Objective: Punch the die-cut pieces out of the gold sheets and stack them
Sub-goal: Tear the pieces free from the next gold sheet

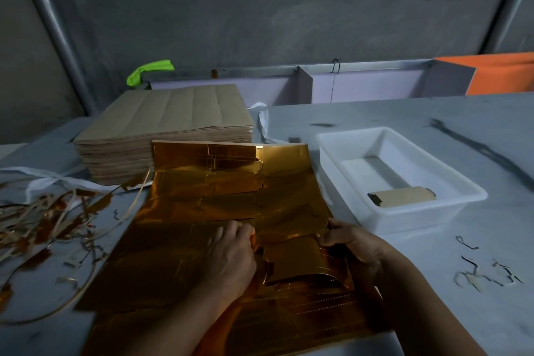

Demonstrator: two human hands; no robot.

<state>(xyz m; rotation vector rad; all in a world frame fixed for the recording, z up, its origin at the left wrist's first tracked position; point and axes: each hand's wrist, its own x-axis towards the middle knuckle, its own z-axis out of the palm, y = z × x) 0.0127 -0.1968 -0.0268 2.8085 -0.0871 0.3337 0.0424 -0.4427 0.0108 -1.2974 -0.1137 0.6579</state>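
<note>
A gold foil sheet (219,211) with die-cut outlines lies on the table in front of me. Near its lower middle a die-cut piece (300,260) bulges up, partly lifted from the sheet. My left hand (231,251) presses on the sheet with its fingers curled at the piece's left edge. My right hand (346,243) pinches the piece's right edge. One punched-out piece (401,196), brown side up, lies in a white plastic tray (450,208) to the right.
A thick stack of brown-backed sheets (167,127) stands behind the gold sheet at the left. Gold and brown offcut strips (49,220) litter the table's left side, with small scraps (485,276) at the right. A wall rises behind the table.
</note>
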